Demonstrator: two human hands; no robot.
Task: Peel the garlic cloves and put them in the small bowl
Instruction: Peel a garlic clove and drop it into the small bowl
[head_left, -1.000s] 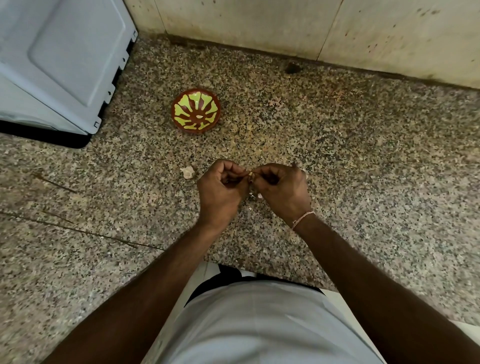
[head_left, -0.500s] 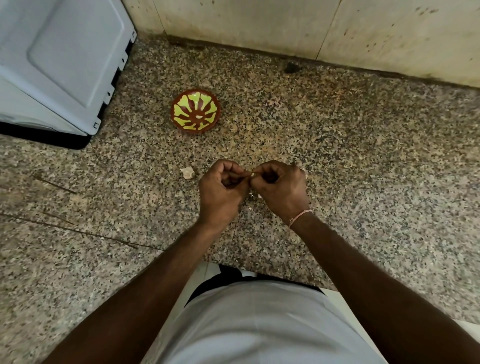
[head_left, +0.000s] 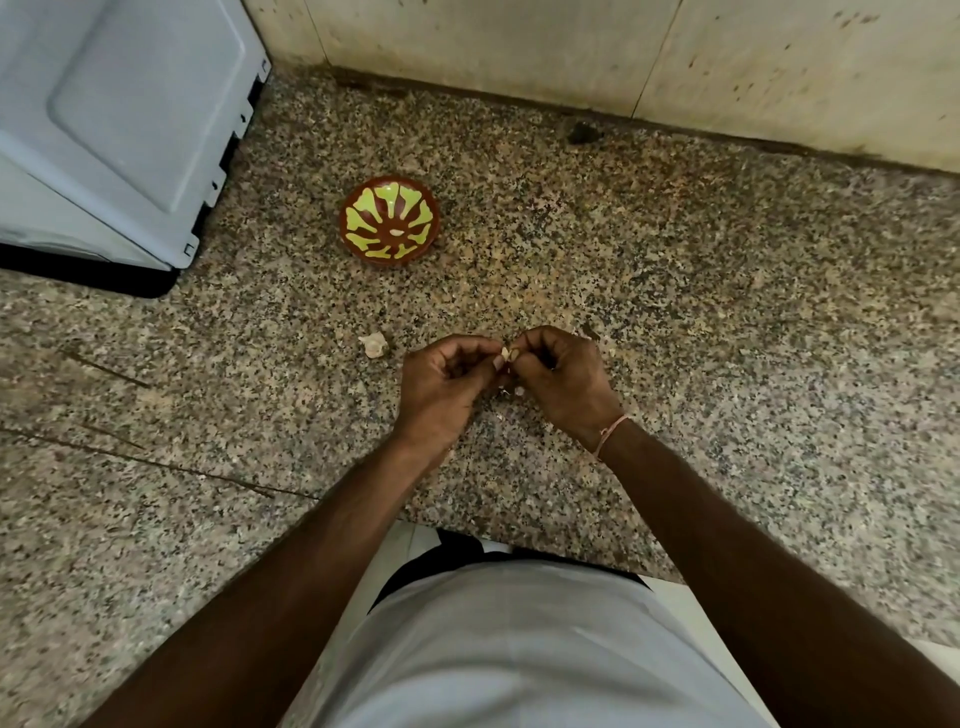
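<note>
Garlic clove (head_left: 511, 355) pinched between both hands, held just above the worktop (head_left: 675, 322), nearer the person than the small bowl (head_left: 389, 221) and a bit right of it. Pale skin shows at the pinch point; can't tell how much peel is off.

Left hand (head_left: 447, 387): fingers curled in, thumb and fingertips clamped on the clove's left side, knuckles up, forearm running back toward the body. Right hand (head_left: 563, 382): same curl, gripping the clove's right side, wrist bent slightly inward, thin band (head_left: 610, 431) at the wrist. Fingertips of the two hands touch at the clove.

Small bowl: brown with yellow-green pattern, upright on the worktop, well apart from the hands. One small pale piece (head_left: 397, 233) lies at its centre, probably a clove.

Loose garlic piece (head_left: 375, 345) on the worktop, between bowl and hands, just left of the left hand. Small peel scraps (head_left: 506, 389) under the hands.

Left of the bowl: a light blue-grey appliance (head_left: 119, 119), its corner edge near the bowl but not touching. Behind the bowl: open speckled stone, then the wall (head_left: 571, 47). Right of the bowl: open worktop. Worktop's near edge sits below the wrists, against the person's grey shirt (head_left: 519, 649).
</note>
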